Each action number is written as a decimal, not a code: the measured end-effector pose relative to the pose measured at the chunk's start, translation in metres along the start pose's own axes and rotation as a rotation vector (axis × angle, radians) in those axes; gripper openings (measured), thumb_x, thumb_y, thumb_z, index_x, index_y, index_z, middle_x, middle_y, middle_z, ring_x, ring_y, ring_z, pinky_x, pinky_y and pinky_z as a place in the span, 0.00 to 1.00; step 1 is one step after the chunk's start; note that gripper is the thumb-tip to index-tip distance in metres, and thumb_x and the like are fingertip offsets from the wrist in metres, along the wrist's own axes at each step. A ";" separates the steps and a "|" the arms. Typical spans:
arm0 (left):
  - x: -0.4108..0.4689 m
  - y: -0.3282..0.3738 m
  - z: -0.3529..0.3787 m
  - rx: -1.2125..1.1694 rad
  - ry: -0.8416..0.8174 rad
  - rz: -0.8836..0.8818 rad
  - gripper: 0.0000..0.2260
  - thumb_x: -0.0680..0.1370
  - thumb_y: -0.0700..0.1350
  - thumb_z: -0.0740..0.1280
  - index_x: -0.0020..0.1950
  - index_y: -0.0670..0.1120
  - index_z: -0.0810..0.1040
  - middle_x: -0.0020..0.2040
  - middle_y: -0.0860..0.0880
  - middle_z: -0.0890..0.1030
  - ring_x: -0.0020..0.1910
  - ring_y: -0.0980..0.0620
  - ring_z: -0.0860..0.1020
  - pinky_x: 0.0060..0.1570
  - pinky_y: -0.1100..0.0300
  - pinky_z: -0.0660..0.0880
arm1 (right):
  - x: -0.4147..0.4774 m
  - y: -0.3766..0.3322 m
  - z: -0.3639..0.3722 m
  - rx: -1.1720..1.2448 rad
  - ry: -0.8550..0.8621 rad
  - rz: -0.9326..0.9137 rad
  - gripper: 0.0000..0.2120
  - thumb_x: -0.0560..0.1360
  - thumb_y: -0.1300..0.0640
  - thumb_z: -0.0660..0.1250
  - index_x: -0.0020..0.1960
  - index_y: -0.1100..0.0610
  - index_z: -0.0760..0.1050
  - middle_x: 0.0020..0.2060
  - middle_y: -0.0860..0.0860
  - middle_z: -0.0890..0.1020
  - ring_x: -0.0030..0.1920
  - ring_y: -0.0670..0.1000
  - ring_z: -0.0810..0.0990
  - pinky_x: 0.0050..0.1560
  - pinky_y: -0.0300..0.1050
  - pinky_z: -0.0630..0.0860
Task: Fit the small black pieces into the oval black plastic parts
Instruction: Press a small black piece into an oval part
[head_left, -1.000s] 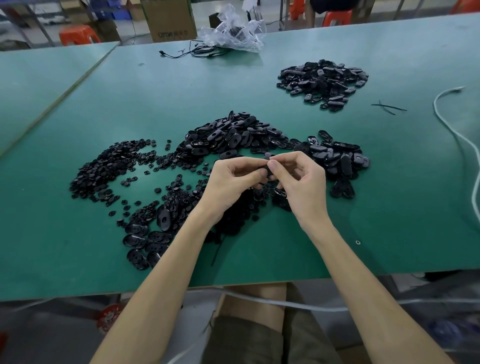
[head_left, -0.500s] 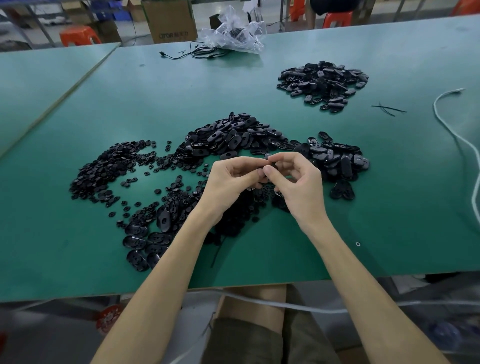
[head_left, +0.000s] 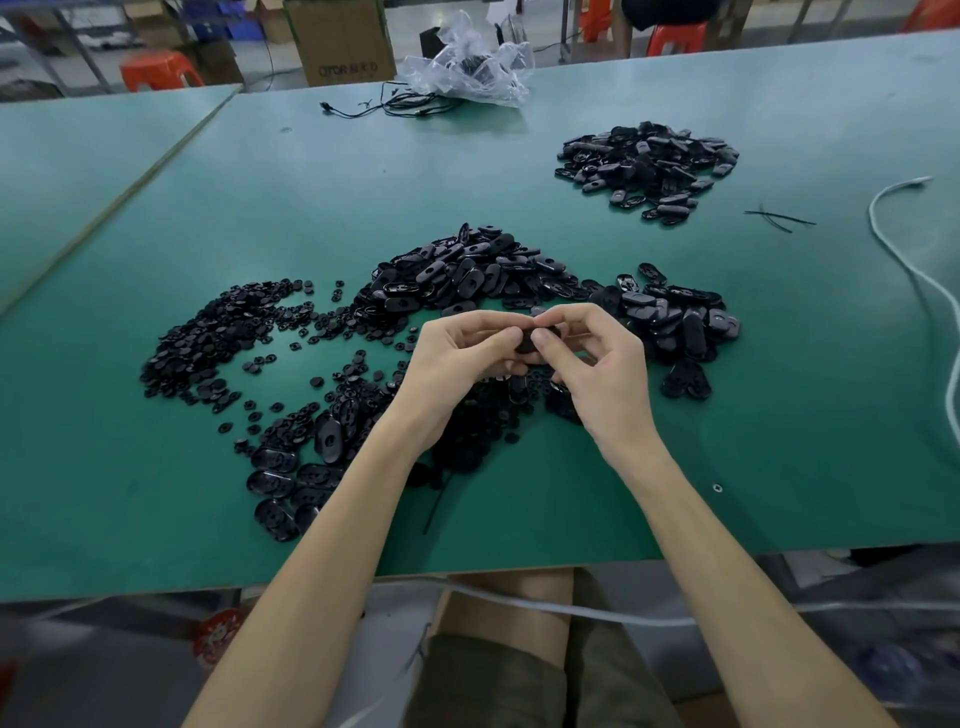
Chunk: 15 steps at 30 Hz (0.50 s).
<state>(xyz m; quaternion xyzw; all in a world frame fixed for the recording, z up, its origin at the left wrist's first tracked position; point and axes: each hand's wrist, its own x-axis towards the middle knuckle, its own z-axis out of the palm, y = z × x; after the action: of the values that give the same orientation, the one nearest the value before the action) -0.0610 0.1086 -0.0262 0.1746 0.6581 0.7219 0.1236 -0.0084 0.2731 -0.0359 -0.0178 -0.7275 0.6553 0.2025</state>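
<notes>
One oval black part (head_left: 527, 343) is held above the green table (head_left: 779, 415), pinched between the curled fingers and thumb of the left hand (head_left: 457, 364) and of the right hand (head_left: 597, 364). Only its glossy dark edge is seen; whether a small piece is seated in it cannot be told. Below and to the left of that part, small round black pieces (head_left: 218, 332) are spread, with flat glossy ovals among them. Just behind it a heap of oval parts (head_left: 467, 275) is piled. Well behind it, to the right, a separate heap (head_left: 647, 166) is laid. Farthest behind it, a crumpled clear bag (head_left: 467, 67) and a cardboard box (head_left: 340, 41) are seen. On the box a print starting "OTOR" can be read, the rest being blurred.
</notes>
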 end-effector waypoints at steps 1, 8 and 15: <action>0.000 0.000 0.000 0.000 -0.004 -0.003 0.08 0.81 0.37 0.70 0.59 0.40 0.85 0.51 0.40 0.87 0.50 0.45 0.86 0.51 0.57 0.82 | 0.000 0.000 0.000 0.007 -0.004 0.002 0.06 0.78 0.61 0.74 0.52 0.51 0.83 0.45 0.54 0.85 0.46 0.55 0.86 0.45 0.50 0.81; 0.000 -0.002 0.001 0.058 -0.006 0.009 0.08 0.78 0.38 0.74 0.58 0.40 0.85 0.48 0.41 0.87 0.47 0.48 0.86 0.52 0.56 0.82 | 0.001 0.001 -0.001 0.041 0.005 0.033 0.06 0.77 0.63 0.76 0.51 0.56 0.82 0.45 0.52 0.86 0.46 0.53 0.84 0.41 0.47 0.82; -0.002 0.000 0.003 0.104 0.034 0.018 0.08 0.77 0.39 0.76 0.56 0.40 0.85 0.47 0.40 0.87 0.44 0.48 0.85 0.53 0.50 0.82 | 0.001 0.001 -0.001 0.124 -0.015 0.022 0.04 0.77 0.66 0.75 0.49 0.59 0.82 0.43 0.53 0.87 0.40 0.51 0.86 0.40 0.42 0.80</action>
<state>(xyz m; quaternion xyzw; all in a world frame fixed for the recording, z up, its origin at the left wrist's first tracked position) -0.0579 0.1108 -0.0257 0.1747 0.6952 0.6905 0.0966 -0.0094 0.2749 -0.0361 -0.0083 -0.6869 0.7012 0.1908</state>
